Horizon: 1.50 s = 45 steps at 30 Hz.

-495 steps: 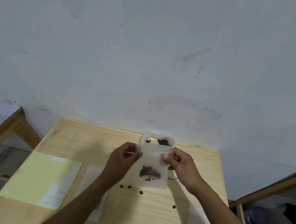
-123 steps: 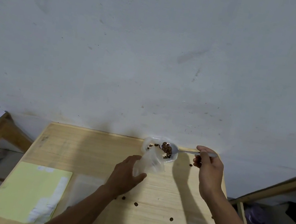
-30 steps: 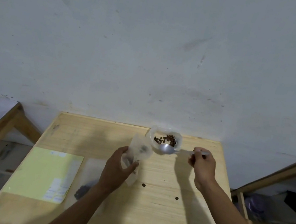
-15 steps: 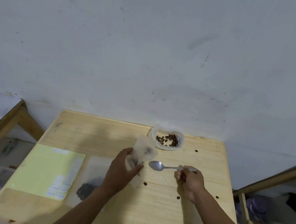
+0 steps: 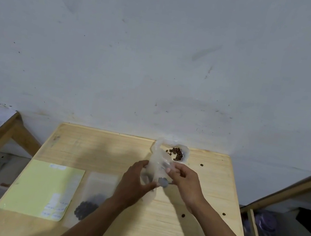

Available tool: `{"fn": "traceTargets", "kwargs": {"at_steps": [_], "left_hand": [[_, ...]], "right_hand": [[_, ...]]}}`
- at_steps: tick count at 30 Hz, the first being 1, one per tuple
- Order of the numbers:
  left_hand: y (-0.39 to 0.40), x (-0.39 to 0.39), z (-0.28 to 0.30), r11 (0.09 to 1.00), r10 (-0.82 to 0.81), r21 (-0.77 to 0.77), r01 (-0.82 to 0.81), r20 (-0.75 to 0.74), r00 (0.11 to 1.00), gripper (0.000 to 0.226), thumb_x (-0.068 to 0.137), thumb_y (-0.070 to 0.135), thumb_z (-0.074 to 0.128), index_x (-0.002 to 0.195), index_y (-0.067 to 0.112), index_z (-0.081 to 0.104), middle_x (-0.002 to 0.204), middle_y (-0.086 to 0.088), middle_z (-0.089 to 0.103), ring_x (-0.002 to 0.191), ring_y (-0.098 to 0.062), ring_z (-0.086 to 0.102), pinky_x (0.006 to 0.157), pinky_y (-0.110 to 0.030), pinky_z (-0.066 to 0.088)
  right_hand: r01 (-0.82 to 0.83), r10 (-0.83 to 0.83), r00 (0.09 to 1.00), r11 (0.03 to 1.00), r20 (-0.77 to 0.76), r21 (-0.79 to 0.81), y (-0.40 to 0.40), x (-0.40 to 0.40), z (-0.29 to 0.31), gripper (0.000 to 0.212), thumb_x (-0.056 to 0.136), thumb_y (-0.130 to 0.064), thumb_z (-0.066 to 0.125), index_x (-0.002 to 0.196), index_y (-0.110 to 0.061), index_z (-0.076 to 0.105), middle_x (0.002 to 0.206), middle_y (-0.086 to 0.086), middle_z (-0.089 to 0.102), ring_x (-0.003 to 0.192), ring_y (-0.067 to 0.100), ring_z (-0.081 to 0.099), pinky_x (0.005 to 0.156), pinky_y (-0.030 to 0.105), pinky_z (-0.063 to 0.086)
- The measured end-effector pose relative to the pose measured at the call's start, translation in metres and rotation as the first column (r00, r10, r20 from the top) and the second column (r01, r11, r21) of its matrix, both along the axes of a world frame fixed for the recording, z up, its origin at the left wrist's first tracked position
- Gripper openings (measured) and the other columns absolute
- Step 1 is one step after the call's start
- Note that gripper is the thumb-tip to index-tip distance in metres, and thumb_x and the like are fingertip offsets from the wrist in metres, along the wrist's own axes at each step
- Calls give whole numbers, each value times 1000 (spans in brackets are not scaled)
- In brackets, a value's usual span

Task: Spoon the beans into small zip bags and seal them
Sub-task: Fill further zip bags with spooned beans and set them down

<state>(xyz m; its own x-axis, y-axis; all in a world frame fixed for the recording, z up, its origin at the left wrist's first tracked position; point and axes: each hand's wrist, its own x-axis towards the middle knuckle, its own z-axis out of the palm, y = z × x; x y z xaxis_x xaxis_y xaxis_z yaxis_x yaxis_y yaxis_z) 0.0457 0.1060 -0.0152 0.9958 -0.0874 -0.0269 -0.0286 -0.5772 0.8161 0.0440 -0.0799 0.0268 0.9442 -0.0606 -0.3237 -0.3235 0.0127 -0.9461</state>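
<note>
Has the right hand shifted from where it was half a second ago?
Yes. The right hand has moved left, toward the small zip bag, and now sits closer to the bean container at the table's far edge.

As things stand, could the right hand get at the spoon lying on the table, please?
Probably yes. The spoon lies just beside and under the right hand, with nothing between them, but that hand now pinches the small zip bag with the left hand and would have to release it first.
</note>
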Motion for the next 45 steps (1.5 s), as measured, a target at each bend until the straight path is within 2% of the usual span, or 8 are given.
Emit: {"fn": "traceTargets", "kwargs": {"at_steps": [5, 9, 21, 27, 32, 39, 43, 45], "left_hand": [[-1, 0, 23, 990, -50, -130, 54, 36, 998, 20, 99, 28, 53, 118, 25, 56, 97, 10, 70, 89, 4, 65, 74, -10, 49], [4, 9, 26, 994, -57, -90, 66, 101, 993, 9, 91, 10, 63, 95, 17, 67, 88, 11, 71, 86, 0, 66, 78, -13, 49], [-1, 19, 51, 970, -4, -240, 36, 131, 991, 19, 92, 15, 64, 77, 27, 62, 74, 17, 65, 71, 2, 59, 67, -11, 43], [11, 28, 52, 997, -1, -80, 16, 189, 982, 13, 91, 15, 66, 79, 20, 66, 75, 16, 68, 78, -3, 65, 70, -10, 44], [20, 40, 60, 999, -40, 38, 32, 252, 967, 6, 90, 20, 67, 84, 21, 66, 78, 16, 68, 79, -2, 64, 76, -22, 51], [12, 44, 90, 925, 34, -379, -24, 19, 999, 8, 84, 13, 73, 84, 16, 65, 75, 5, 71, 73, -11, 66, 71, -23, 48], [10, 44, 97, 827, 124, -544, -144, -72, 990, 8, 86, 11, 69, 81, 10, 63, 73, -7, 71, 79, -25, 72, 74, -30, 46], [12, 41, 98, 799, 142, -581, -158, -73, 987, 10, 88, 12, 68, 83, 6, 61, 75, -7, 70, 80, -30, 72, 78, -34, 48]], "right_hand": [[119, -109, 989, 988, 104, -101, -1, 11, 3, 10, 90, -12, 67, 85, -14, 75, 83, -2, 73, 73, 9, 60, 65, 20, 48], [86, -64, 979, 990, 191, -110, -4, 18, 17, 9, 89, -10, 68, 85, -15, 73, 79, -11, 70, 67, 1, 57, 66, 14, 46], [45, 24, 937, 981, 349, -187, -8, 32, 36, 10, 92, -11, 65, 86, -16, 71, 83, -5, 72, 68, 5, 58, 65, 16, 47], [-31, 115, 934, 969, 338, -244, -17, 35, 46, 13, 89, -10, 67, 82, -20, 72, 79, -3, 71, 74, 13, 61, 68, 25, 48], [-75, 166, 922, 963, 349, -259, -17, 36, 63, 11, 89, -7, 66, 85, -15, 71, 81, 6, 70, 73, 10, 61, 61, 12, 47], [-72, 204, 884, 948, 420, -309, -23, 39, 77, 11, 89, -13, 69, 94, -22, 70, 79, -7, 67, 73, 12, 58, 65, 16, 46], [-187, 232, 919, 969, 319, -163, -24, 37, 69, 44, 83, -11, 76, 120, -28, 59, 96, 0, 61, 81, 10, 59, 76, 26, 52], [-208, 268, 929, 948, 253, -240, -26, 35, 57, 36, 84, -11, 75, 115, -26, 64, 99, 0, 67, 88, 10, 62, 81, 24, 49]]}}
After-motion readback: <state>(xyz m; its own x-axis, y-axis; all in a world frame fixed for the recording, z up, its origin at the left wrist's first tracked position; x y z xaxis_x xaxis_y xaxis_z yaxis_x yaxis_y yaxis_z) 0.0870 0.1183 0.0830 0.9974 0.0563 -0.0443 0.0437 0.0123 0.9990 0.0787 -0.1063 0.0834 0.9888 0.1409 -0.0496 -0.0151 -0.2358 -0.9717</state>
